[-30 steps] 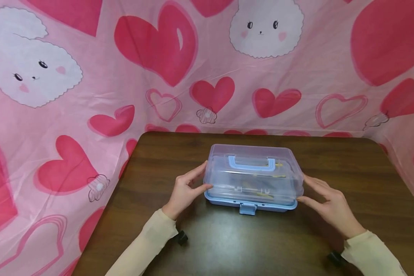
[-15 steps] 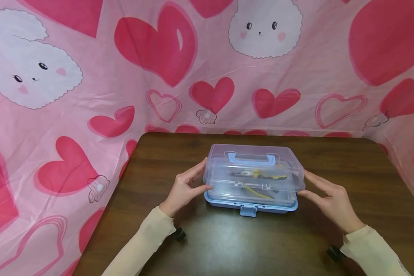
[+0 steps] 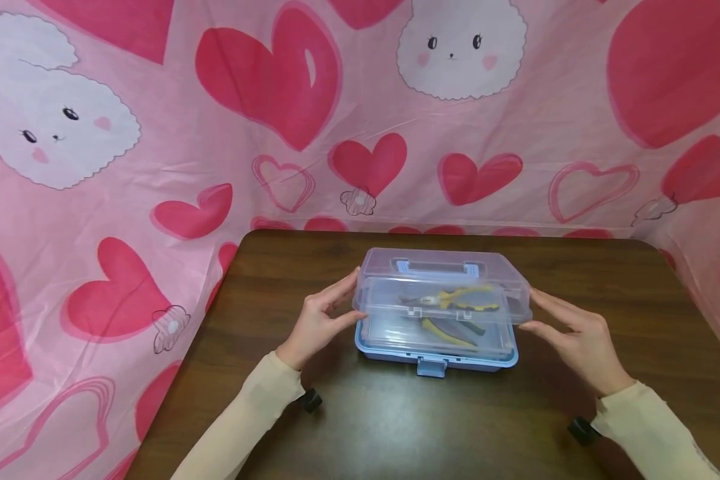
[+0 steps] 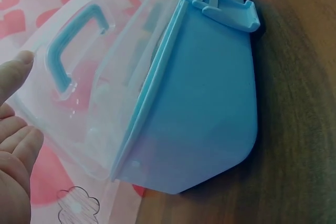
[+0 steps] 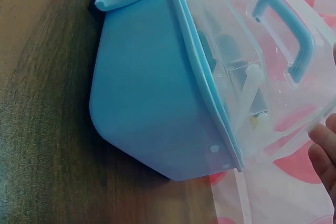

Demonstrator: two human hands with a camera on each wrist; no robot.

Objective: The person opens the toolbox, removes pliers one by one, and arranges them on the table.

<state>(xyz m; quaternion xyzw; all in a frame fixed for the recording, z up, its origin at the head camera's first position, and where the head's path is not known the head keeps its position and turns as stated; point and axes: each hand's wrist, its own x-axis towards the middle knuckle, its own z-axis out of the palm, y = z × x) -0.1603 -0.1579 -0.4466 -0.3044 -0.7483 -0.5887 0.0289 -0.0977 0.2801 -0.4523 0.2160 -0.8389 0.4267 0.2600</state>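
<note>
A plastic toolbox with a light blue base [image 3: 390, 357] stands on the table. Its clear lid [image 3: 381, 267] is tilted up at the front, and a blue carry handle [image 4: 63, 45] lies on the lid's top. My left hand [image 3: 319, 325] holds the lid's left end between thumb and fingers. At the right end, my right hand [image 3: 583, 343] grips it the same way. Through the clear plastic show yellow-handled pliers [image 3: 468, 293]. In front of them lies a curved yellow handle [image 3: 447, 333] with a dark part beside it. The front latch [image 3: 431, 367] hangs down, unfastened.
The toolbox sits on a dark brown wooden table [image 3: 372, 420]. A pink cloth [image 3: 288, 127] with hearts and rabbit faces hangs behind and at both sides. Inside the lid, a clear inner tray [image 5: 247, 93] is partly visible in the right wrist view.
The lid's front edge has risen and swung back in both hands, away from the blue base. The pliers inside have come into clearer sight.
</note>
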